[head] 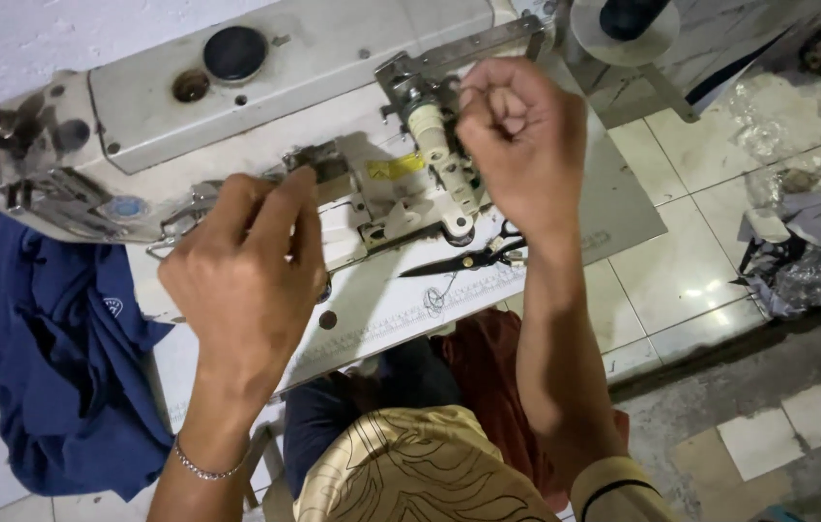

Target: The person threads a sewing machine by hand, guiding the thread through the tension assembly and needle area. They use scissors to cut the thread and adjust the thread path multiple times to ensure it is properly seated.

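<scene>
A white industrial sewing machine (pixel 265 106) lies across the table in front of me. My left hand (pixel 251 266) reaches onto its front, fingertips pressed near the metal thread guides; I cannot see anything held in it. My right hand (pixel 524 135) is curled into a loose fist beside the cream bobbin-winder spool (pixel 427 128), fingers pinched as if on a fine thread that is too thin to see. A silver bracelet (pixel 202 471) circles my left wrist.
Black scissors (pixel 463 261) lie on the white machine table (pixel 410 300) below my right hand. Dark blue cloth (pixel 53 358) hangs off the left side. Crumpled plastic and cloth scraps (pixel 802 242) sit on the tiled floor at right.
</scene>
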